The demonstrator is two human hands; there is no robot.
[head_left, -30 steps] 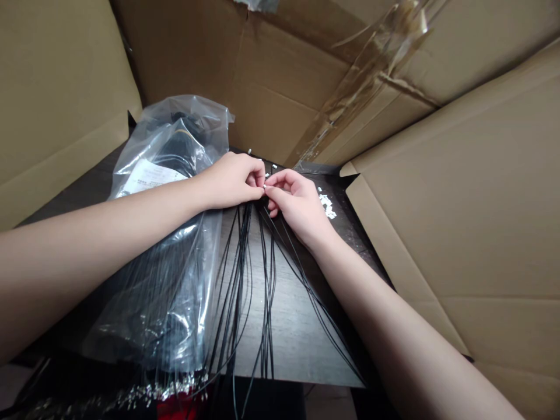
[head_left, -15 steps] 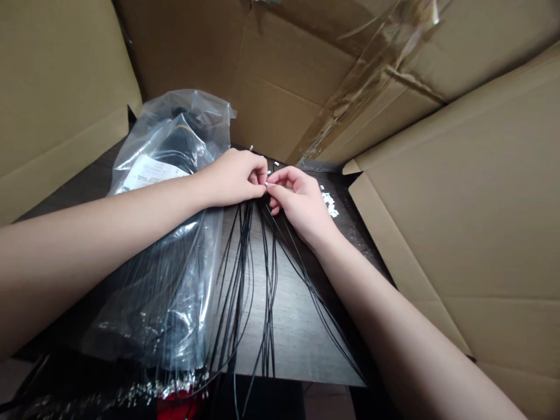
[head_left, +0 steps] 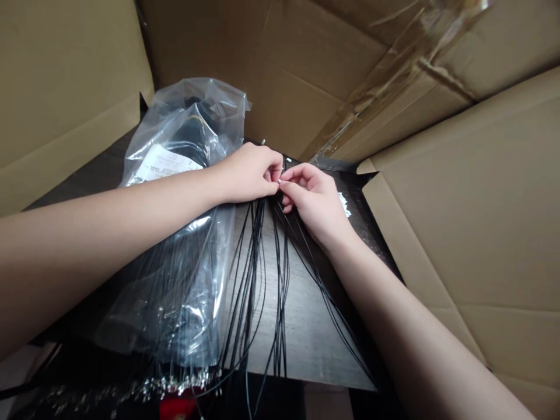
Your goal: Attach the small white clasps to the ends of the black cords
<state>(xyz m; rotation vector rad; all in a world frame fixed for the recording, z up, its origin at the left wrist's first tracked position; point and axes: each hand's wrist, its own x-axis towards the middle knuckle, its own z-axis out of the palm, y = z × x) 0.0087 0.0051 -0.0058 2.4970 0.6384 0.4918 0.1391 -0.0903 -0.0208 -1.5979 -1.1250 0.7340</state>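
Note:
My left hand (head_left: 256, 172) and my right hand (head_left: 317, 201) meet fingertip to fingertip above the table. Between them shows a small white connector (head_left: 279, 181), pinched by my right thumb and index finger. My left thumb and index finger are pressed together at its side; what they grip is hidden. Thin black wires (head_left: 254, 262) run from beneath my hands down to the table's near edge, in a thick bunch at left, a thinner one (head_left: 281, 291) in the middle and a few strands (head_left: 321, 286) at right.
A clear plastic bag (head_left: 175, 315) of black wires with metal-tipped ends lies at left, under my forearm, with a white label (head_left: 164, 163). White pieces (head_left: 345, 205) are piled beyond my right hand. Cardboard walls (head_left: 459, 204) enclose the dark table (head_left: 315, 350).
The whole view has shifted, so everything appears farther right. Both hands keep the same pinch around the white connector, and my right hand now covers more of the white pile.

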